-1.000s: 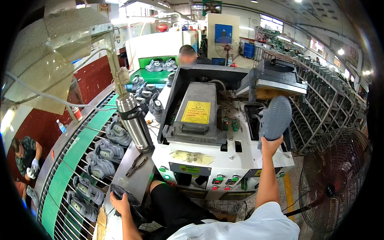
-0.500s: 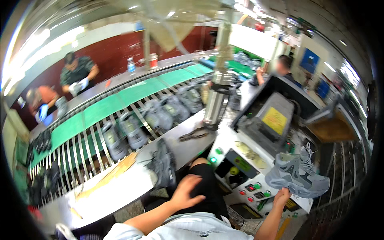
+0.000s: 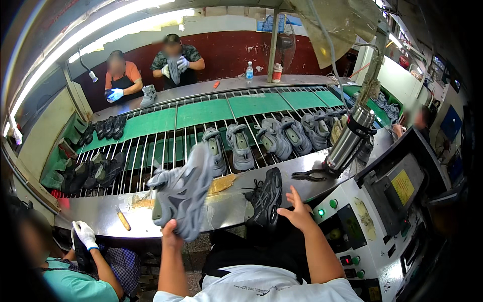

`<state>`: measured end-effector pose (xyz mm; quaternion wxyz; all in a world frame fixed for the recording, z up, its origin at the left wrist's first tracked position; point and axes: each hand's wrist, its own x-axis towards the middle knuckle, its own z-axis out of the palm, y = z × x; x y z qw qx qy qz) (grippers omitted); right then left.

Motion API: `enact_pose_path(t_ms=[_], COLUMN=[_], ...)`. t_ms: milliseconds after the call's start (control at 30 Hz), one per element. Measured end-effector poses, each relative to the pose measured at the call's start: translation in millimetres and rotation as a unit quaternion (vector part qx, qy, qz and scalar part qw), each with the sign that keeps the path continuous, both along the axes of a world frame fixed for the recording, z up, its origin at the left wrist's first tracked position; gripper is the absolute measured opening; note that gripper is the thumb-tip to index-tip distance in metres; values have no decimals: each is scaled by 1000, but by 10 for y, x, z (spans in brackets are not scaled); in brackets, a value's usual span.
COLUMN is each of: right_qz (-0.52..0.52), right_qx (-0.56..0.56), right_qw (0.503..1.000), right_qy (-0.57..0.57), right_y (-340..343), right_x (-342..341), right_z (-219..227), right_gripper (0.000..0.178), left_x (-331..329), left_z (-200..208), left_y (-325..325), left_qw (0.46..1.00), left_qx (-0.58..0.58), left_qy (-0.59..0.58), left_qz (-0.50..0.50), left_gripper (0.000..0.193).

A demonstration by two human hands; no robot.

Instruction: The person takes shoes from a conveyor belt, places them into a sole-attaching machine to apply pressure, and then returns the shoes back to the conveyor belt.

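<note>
My left hand [image 3: 171, 230] grips a grey lace-up sneaker [image 3: 183, 194] near its lower end. The sneaker is raised above the near metal ledge, tilted with its toe up and slightly blurred. At the ledge's front edge rests a black sneaker [image 3: 266, 197] with dark laces. Just right of it, my right hand [image 3: 299, 213] has its fingers spread and holds nothing; whether a fingertip touches the black sneaker I cannot tell.
Grey sneakers [image 3: 240, 147] line the roller conveyor; black shoes [image 3: 103, 171] stand left. Pliers [image 3: 309, 175] and a yellow-handled tool [image 3: 123, 219] lie on the ledge [image 3: 95, 216]. A steel post [image 3: 347, 141] and control machine [image 3: 375, 226] stand right. A gloved co-worker [image 3: 83, 277] sits lower left; others work opposite.
The view has swung left. A grey sneaker was in my right hand over the machine; now my left hand holds one over the ledge. My right hand is empty beside the black sneaker.
</note>
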<state>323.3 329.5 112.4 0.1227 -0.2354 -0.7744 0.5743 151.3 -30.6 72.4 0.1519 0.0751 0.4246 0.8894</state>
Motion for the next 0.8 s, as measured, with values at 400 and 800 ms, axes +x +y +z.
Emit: enact_pose_path(t_ms=[400, 800], right_qz=[-86, -97], right_qx=[-314, -444], right_qw=[944, 887], right_qy=[-58, 79], right_y=[263, 228], right_x=[-532, 573], right_z=[-1057, -974], right_gripper=[109, 83], left_x=[-942, -2715], left_z=[-1071, -1149], left_y=[179, 987], left_qw=[852, 793], left_qx=[-398, -541], left_qy=[176, 198], left_qz=[292, 197], left_gripper=[84, 86])
